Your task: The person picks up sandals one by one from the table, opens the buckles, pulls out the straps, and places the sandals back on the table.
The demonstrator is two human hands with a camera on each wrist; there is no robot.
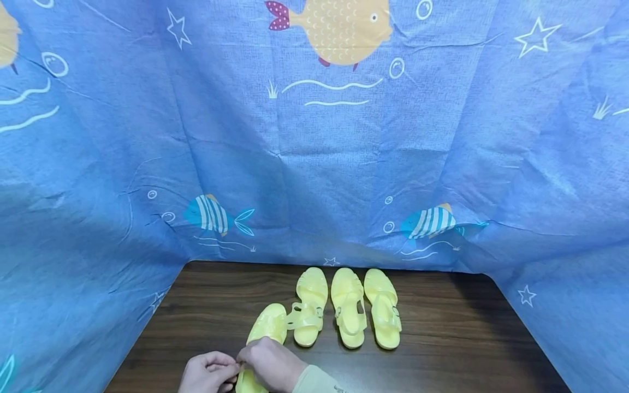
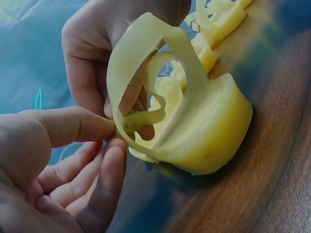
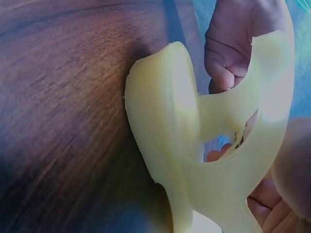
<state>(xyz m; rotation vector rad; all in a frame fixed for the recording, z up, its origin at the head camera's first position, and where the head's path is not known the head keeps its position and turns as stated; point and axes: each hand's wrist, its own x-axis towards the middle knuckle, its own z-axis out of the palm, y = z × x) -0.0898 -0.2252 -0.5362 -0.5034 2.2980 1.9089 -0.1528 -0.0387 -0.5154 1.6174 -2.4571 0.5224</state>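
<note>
A pale yellow jelly sandal [image 1: 269, 323] lies at the front left of the table, toe pointing away. My left hand [image 1: 208, 374] is at its left side and pinches the ankle strap [image 2: 116, 87] between thumb and forefinger. Across the heel part reaches my right hand [image 1: 275, 363], its fingers also gripping the strap at that side. The strap stands up in a loop over the heel [image 2: 214, 136]. A small metal buckle [image 3: 237, 138] shows through the strap opening in the right wrist view. My right fingertips are partly hidden behind the strap.
Three matching yellow sandals [image 1: 312, 286], [image 1: 345, 284], [image 1: 378, 284] stand in a row to the right, toes toward the back. The nearest one's loose strap [image 1: 296, 316] reaches toward the handled sandal. A blue fish-print cloth [image 1: 329, 164] hangs behind the dark wooden table [image 1: 452, 338].
</note>
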